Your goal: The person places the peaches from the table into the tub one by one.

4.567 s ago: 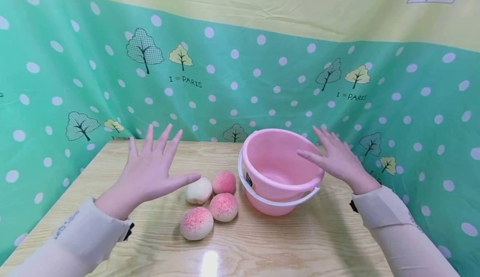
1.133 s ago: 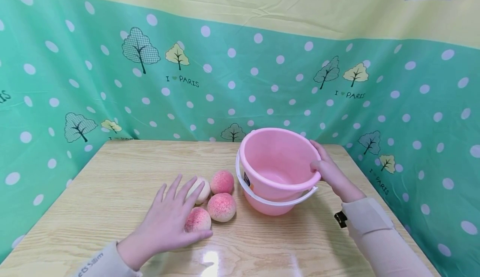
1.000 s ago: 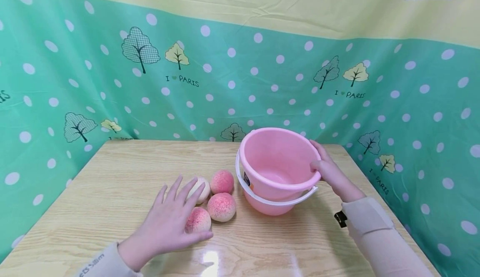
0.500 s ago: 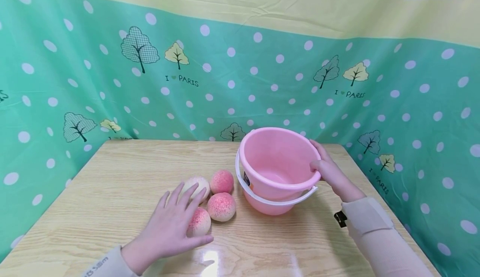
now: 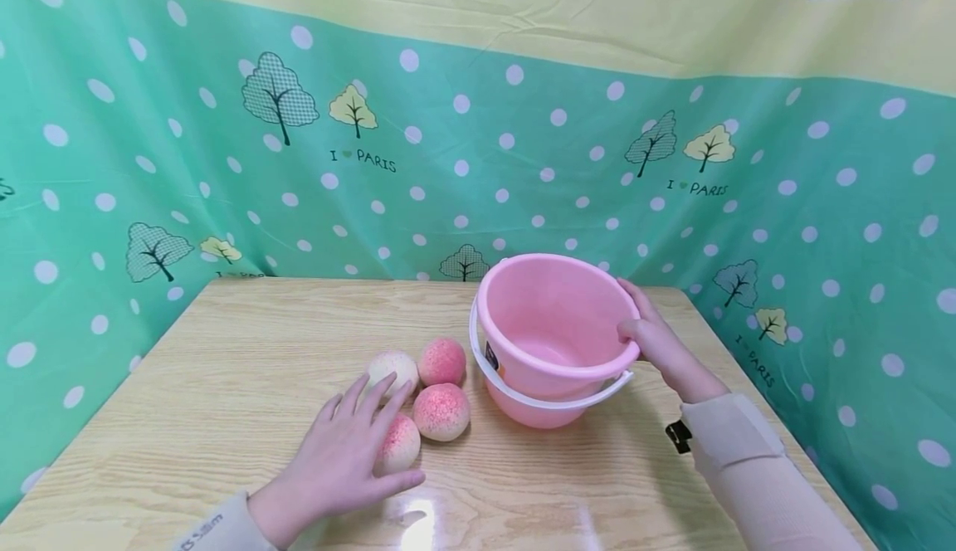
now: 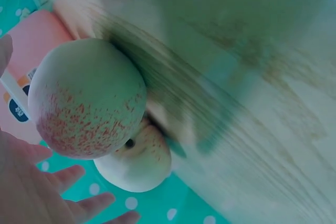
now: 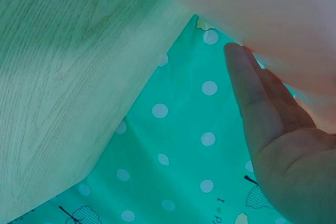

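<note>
Several pink-and-white peaches lie bunched on the table left of a pink bucket [image 5: 553, 306]. My left hand [image 5: 339, 460] is spread over the left side of the nearest peach [image 5: 402, 443], fingers extended and thumb in front. Its fingertips overlap the pale peach [image 5: 392, 368] behind; contact cannot be told. A deep pink peach [image 5: 442, 361] and a speckled peach [image 5: 442, 412] sit closer to the bucket. In the left wrist view a large peach [image 6: 86, 98] lies beside the spread fingers [image 6: 65, 177]. My right hand [image 5: 660, 343] grips the bucket's right rim, thumb over the edge.
The bucket's white handle [image 5: 553, 404] hangs down across its front. A wooden table [image 5: 246, 352] carries everything. Green dotted cloth [image 5: 448, 161] encloses the back and both sides. The right wrist view shows a table corner [image 7: 79, 150] near the right hand.
Both hands were raised and spread at first; the right took hold of the bucket rim, the left lowered to the peaches. Lately the left hand has shifted slightly nearer me, uncovering the pale peach more.
</note>
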Available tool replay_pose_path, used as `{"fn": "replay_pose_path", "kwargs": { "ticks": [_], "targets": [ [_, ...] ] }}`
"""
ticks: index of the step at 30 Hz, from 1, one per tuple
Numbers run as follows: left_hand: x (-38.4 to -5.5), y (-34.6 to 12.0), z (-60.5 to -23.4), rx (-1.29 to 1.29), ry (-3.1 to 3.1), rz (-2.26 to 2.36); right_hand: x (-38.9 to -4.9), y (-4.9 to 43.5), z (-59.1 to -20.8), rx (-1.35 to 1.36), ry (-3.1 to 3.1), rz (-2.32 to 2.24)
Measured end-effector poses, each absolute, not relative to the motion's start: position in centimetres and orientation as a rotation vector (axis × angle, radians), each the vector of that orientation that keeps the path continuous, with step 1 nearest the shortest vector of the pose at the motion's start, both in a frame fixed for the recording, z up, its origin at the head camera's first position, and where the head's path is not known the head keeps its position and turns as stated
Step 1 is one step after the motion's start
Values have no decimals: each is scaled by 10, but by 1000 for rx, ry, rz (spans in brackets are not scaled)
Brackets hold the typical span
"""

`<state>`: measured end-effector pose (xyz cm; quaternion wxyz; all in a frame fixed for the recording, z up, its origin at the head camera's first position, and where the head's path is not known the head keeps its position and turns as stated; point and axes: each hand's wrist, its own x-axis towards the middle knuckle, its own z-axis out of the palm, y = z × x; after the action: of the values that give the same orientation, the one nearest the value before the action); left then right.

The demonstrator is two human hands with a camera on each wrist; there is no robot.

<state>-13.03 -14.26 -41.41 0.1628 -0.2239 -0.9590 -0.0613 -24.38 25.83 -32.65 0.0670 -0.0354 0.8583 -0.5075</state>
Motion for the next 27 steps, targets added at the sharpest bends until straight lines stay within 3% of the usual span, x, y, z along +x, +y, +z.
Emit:
{"fn": "replay_pose_path", "kwargs": {
  "ticks": [27],
  "targets": [
    [-130, -141, -425, -611, -2806, -218, -245, 259, -327, -113, 2554, -1558]
  ]
}}
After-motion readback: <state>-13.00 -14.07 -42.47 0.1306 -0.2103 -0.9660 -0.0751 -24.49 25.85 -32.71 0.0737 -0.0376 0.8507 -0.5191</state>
